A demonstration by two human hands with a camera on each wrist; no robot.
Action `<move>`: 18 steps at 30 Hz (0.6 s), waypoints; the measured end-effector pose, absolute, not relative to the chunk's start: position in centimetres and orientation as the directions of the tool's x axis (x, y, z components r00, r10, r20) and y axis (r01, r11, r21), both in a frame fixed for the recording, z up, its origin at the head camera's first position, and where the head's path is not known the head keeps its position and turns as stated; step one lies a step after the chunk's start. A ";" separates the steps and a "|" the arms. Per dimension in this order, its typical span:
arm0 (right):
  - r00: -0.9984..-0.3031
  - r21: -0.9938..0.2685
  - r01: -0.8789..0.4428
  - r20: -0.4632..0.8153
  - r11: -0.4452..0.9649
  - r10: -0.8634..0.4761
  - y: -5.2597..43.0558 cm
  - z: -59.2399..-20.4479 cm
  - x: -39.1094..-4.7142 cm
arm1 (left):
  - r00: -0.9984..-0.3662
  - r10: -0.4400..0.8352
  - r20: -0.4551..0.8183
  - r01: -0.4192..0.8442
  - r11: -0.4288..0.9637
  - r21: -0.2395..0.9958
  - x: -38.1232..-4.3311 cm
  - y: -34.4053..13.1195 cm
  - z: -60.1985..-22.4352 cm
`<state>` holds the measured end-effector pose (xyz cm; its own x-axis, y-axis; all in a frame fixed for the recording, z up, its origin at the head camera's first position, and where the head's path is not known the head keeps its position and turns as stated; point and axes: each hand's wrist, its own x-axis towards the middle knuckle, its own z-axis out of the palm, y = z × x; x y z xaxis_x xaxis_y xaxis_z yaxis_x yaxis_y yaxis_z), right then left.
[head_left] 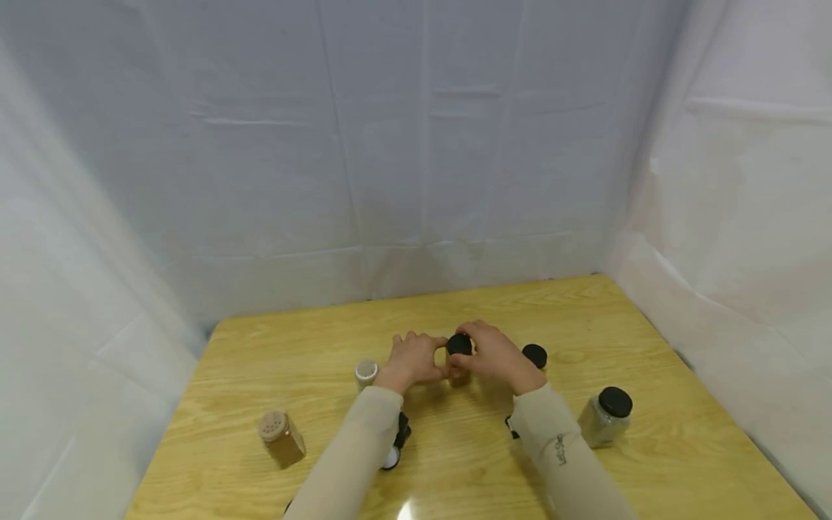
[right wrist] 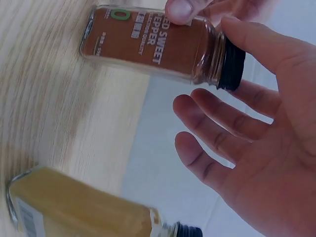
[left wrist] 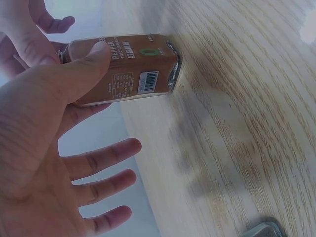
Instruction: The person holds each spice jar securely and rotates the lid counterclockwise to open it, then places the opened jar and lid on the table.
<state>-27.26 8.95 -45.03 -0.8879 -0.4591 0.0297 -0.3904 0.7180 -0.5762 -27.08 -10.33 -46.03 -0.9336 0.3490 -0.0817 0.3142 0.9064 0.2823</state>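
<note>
A square glass spice jar point(left wrist: 148, 69) of red-brown powder, labelled red sweet pepper, stands about upright at the table's middle. Between thumb and index finger my left hand point(head_left: 416, 359) grips its body; the other three fingers are spread away from it. On top sits a black cap point(right wrist: 232, 64), which my right hand point(head_left: 494, 354) pinches with thumb and index finger, the remaining fingers loosely bent below. Whether the jar's base fully touches the table is hard to tell.
Behind the right wrist is a black-capped jar point(head_left: 534, 355); another jar point(head_left: 604, 417) stands further right. On the left are a shaker jar point(head_left: 281, 439) with a holed top and a white-topped jar point(head_left: 367, 372). Small black pieces point(head_left: 401, 430) lie by the left sleeve.
</note>
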 end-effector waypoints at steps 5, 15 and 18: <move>-0.903 -0.588 -0.346 -0.002 0.731 -0.429 9.9 -44.8 -27.3 | -0.933 0.344 -0.103 0.306 0.912 0.274 -27.1 -10.3 -46.0; -0.879 -0.559 -0.407 0.023 0.722 -0.477 10.1 -44.4 -27.4 | -0.934 0.344 -0.101 0.306 0.912 0.274 -27.1 -10.4 -45.9; -0.875 -0.563 -0.415 0.032 0.715 -0.483 9.6 -44.4 -27.4 | -0.932 0.351 -0.094 0.313 0.906 0.285 -27.0 -10.4 -45.9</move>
